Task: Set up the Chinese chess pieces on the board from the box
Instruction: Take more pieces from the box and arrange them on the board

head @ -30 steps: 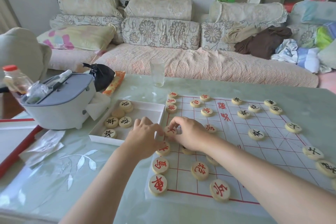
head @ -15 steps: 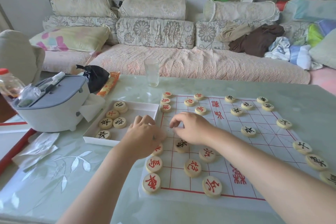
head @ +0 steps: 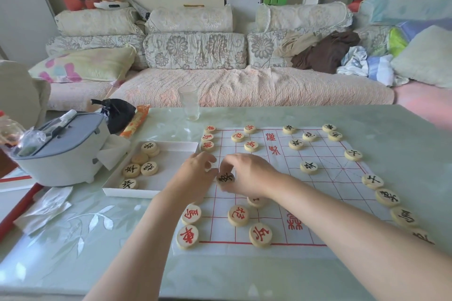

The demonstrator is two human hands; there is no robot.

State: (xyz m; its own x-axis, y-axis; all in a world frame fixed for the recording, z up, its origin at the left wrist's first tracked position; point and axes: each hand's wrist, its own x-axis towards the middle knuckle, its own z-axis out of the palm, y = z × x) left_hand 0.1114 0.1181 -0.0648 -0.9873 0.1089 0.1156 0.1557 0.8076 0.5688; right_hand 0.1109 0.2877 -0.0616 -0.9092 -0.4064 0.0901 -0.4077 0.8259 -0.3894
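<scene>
A white paper board [head: 325,186] with red grid lines lies on the table. Round wooden pieces with red characters stand along its left side, black-character pieces along its right side. A shallow white box [head: 168,166] left of the board holds several more pieces [head: 148,168]. My right hand [head: 247,176] pinches a black-character piece [head: 225,178] near the board's left edge. My left hand [head: 198,173] rests beside it at the board's left edge, fingers curled; I cannot tell whether it holds anything.
A grey-lidded white appliance [head: 61,151] stands left of the box, with crumpled plastic [head: 46,208] in front. A clear glass [head: 188,102], a black bag [head: 117,112] and an orange packet [head: 135,120] sit near the table's far edge. A sofa with cushions lies beyond.
My right hand has come back toward the board's left edge and now grips a black-character piece. The camera view has shifted slightly.
</scene>
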